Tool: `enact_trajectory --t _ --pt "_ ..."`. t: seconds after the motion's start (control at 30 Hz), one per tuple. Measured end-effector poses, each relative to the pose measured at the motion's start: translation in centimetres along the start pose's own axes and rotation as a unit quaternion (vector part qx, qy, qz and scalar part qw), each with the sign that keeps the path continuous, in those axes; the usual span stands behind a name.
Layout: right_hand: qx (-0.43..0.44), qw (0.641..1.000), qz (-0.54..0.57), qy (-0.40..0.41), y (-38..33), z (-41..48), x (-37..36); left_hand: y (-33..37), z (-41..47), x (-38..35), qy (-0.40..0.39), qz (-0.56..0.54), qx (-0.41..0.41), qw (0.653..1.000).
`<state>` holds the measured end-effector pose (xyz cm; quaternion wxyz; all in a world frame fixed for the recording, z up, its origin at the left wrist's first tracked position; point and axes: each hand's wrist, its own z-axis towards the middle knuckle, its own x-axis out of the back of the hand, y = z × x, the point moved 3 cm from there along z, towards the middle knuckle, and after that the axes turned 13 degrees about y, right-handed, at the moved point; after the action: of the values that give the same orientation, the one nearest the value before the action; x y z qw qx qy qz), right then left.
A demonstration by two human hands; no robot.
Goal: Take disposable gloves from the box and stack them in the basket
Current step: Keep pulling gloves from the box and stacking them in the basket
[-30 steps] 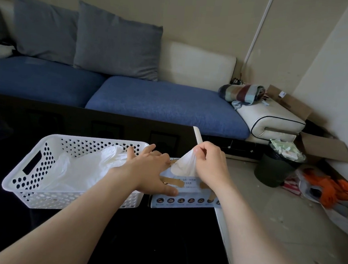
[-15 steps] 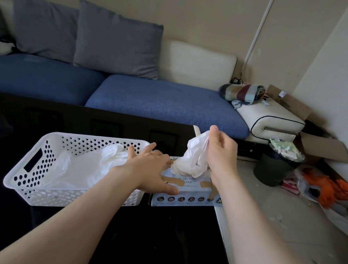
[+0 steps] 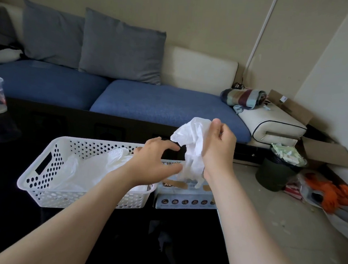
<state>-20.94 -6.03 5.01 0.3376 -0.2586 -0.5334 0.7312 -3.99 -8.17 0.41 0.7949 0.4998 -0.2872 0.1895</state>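
Glove (image 3: 191, 141) crumpled, pinched at top by right hand (image 3: 217, 150), hanging above box (image 3: 184, 201) at right edge of table (image 3: 180, 247); left hand (image 3: 156, 163) spread, unclenched, just beside it — contact unclear; film looks thin, featherlight, limp, clingy — take cuff edge, lay flat in basket (image 3: 40, 183).

Right hand (image 3: 217, 150) pinches glove (image 3: 191, 139) above the box (image 3: 184, 200)

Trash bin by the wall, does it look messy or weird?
Yes. The dark trash bin is overfull: pale green and white scraps heap above its rim. Right of it, an orange bundle lies loose on the floor.
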Motion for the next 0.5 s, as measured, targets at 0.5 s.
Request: enact_trajectory --t 0.5 --pt "-0.143 0.924 -0.071 -0.348 -1.7 -5.7 -2.5 -0.7 -1.5 6.6 0.107 -0.363 0.206 0.902"
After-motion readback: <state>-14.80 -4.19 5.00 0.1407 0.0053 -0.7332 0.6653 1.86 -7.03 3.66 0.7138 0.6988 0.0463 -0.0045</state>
